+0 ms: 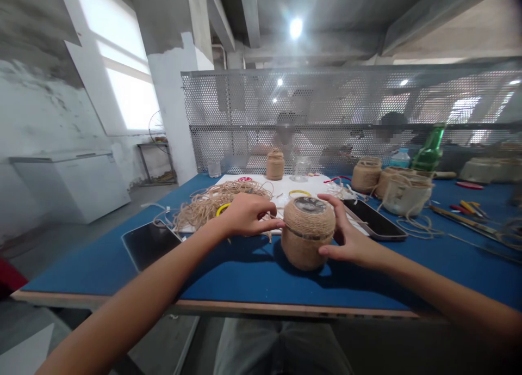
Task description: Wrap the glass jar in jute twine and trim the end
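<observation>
A jar [308, 239] wound with tan twine stands on the blue table, its dark round end facing up. A darker band shows around it where the winding leaves a gap. My right hand [346, 236] grips the jar's right side, thumb in front and fingers behind. To the left of the jar, my left hand [250, 214] is closed in a pinch on a strand of twine [279, 208] that runs towards the jar. Behind that hand lies a loose heap of twine [207, 201]. A yellow curved piece [222, 208] shows partly beside the left hand.
Phones lie on the left [150, 244] and right [375, 220]. Farther back stand a small twine-wrapped jar [275, 165], a clear glass jar [300, 169] and a tumbler [214, 168]. More wrapped jars [367, 174], a green bottle [428, 149] and tools [468, 209] occupy the right. A perforated metal screen [244, 103] borders the back.
</observation>
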The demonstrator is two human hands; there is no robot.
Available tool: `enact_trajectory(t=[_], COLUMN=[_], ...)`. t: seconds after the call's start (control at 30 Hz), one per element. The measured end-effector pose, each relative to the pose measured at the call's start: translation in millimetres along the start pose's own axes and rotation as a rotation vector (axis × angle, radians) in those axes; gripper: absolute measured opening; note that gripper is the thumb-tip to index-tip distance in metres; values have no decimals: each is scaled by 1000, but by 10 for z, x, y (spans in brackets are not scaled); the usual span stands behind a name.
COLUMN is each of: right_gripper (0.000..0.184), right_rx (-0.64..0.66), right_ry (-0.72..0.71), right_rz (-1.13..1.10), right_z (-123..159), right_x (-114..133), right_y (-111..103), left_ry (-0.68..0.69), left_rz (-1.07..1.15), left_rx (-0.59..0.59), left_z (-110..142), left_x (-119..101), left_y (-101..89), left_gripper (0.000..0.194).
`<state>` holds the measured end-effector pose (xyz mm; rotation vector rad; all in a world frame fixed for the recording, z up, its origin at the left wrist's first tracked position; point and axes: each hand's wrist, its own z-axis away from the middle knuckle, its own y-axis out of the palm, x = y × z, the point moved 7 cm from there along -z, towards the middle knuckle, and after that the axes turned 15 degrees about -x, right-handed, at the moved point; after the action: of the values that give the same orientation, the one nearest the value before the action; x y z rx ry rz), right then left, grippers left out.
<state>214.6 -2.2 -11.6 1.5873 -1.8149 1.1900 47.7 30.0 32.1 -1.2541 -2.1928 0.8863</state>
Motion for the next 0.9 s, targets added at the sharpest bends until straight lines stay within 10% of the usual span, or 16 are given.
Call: enact_trajectory(t=[0.17,0.53,0.9], right_gripper=[97,107,99], right_rx=[51,-273,10], right_ry=[14,27,-36], right_rz=[-26,195,92], right_z=[31,151,41], right_x=[-3,121,34], right_y=[27,93,67], left_ry=[-22,-40,-63], left_rz=[9,22,40], left_rx=[21,32,-22], left_z=[6,7,-9], left_x=[16,5,28], left_y=[15,10,-39], left_gripper=[41,40,42])
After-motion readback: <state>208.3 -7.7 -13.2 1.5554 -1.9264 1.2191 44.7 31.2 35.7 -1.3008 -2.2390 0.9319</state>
